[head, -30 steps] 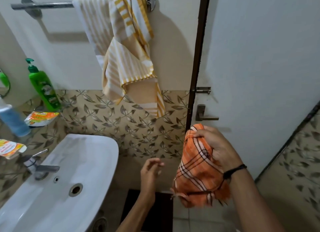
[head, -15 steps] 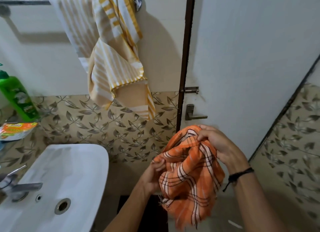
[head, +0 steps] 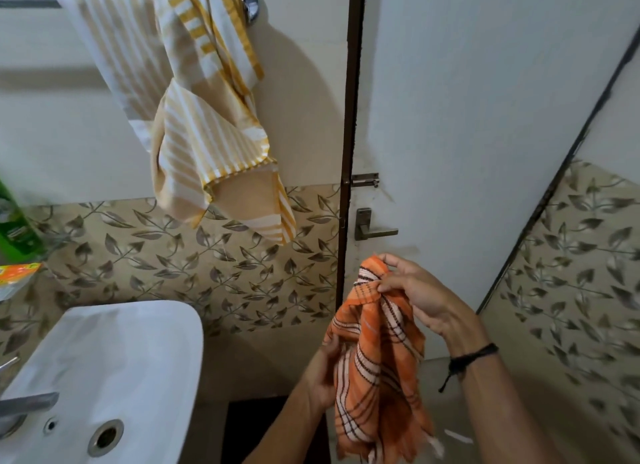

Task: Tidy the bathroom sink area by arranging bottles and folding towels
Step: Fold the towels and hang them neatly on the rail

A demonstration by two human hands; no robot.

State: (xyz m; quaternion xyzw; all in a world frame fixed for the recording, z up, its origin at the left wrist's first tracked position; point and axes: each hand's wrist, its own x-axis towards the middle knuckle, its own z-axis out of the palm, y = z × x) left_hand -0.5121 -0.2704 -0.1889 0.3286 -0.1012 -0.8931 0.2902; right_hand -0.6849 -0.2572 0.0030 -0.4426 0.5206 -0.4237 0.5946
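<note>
**Orange Towel Held Up for Folding Beside the Sink**

The person held a crumpled orange cotton towel with a brown-and-white check point(head: 377, 366) in the air, in front of the white door point(head: 485, 117) and to the right of the white ceramic sink point(head: 145, 352), well clear of the basin. The right hand point(head: 422, 297) pinched the towel's top edge between thumb and fingertips, letting the cloth hang under its own weight, probably so that its corners could be found. The left hand point(head: 323, 373) was closed on a lower side edge, fingers curled around the fabric, seemingly to draw it outward and flatten the bunching before a fold.

A yellow-and-white striped towel point(head: 204, 117) hung bunched and uneven over the chrome wall rail point(head: 20, 1), not yet folded. At the left edge, a green plastic bottle point(head: 14, 221) stood on the ledge beside an orange sachet point(head: 17, 273); both were partly cut off by the frame.

Judging by the twisted cloth, the folding had barely begun, and the next move would call for spreading it square between both hands.
</note>
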